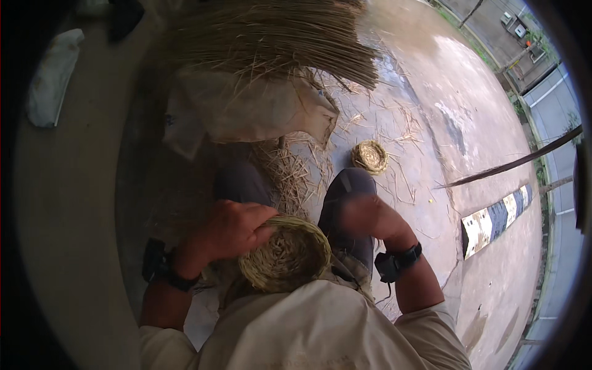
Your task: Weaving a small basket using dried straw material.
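Note:
A round woven straw basket (290,256) rests in my lap, tilted so its coiled inside faces up. My left hand (237,228) grips its rim on the left, fingers closed over the edge. Just right of the basket, above my right knee, my right hand (367,217) is raised and smeared by motion, so its fingers and anything in them cannot be made out. A smaller woven straw basket (370,156) sits on the ground beyond my right knee.
A large bundle of long dry stalks (271,37) lies ahead on a pale sack (259,111). Loose straw (290,172) litters the ground between and beyond my knees. A black-and-white striped block (496,219) lies at right; a white sack (54,80) is at far left.

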Tool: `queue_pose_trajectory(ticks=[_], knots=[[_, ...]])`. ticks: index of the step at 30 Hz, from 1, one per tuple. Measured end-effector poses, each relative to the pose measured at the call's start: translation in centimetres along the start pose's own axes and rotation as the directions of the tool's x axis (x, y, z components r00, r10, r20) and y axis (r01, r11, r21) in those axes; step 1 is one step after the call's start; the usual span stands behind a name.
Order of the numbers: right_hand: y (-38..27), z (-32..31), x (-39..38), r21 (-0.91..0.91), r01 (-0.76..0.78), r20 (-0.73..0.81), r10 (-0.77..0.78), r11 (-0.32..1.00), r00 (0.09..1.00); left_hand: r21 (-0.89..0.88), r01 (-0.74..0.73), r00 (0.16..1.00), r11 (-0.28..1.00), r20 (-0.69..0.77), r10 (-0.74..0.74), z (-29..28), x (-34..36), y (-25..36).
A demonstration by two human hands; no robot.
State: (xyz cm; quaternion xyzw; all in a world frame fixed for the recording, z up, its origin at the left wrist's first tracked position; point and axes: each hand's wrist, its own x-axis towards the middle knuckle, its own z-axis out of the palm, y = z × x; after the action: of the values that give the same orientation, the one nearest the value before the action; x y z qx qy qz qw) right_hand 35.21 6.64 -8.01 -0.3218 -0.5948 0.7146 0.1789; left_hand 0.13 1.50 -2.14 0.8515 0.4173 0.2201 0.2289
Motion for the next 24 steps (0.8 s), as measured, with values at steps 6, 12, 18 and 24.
queue_pose_trajectory(ticks=[6,12,18,24], knots=[[-5.7,4.3,5.6,0.708,0.195,-0.274,0.009,0.679,0.962,0.028,0.004,1.0,1.0,0.027,-0.005,0.0,0.5,0.5],[-4.5,1.6,4.4,0.579,0.084,-0.293,0.111,0.811,0.95,0.084,0.048,0.999,0.995,0.0,-0.048,0.7,-1.3,0.2],[-2.4,2.4,1.8,0.667,0.063,-0.292,0.182,0.742,0.939,0.146,0.176,0.984,0.973,0.007,-0.179,1.0,-3.8,0.0],[-4.0,1.8,6.4,0.758,0.461,-0.434,-0.17,0.461,0.885,0.092,0.168,0.985,0.981,-0.061,-0.163,2.1,-3.5,0.6]])
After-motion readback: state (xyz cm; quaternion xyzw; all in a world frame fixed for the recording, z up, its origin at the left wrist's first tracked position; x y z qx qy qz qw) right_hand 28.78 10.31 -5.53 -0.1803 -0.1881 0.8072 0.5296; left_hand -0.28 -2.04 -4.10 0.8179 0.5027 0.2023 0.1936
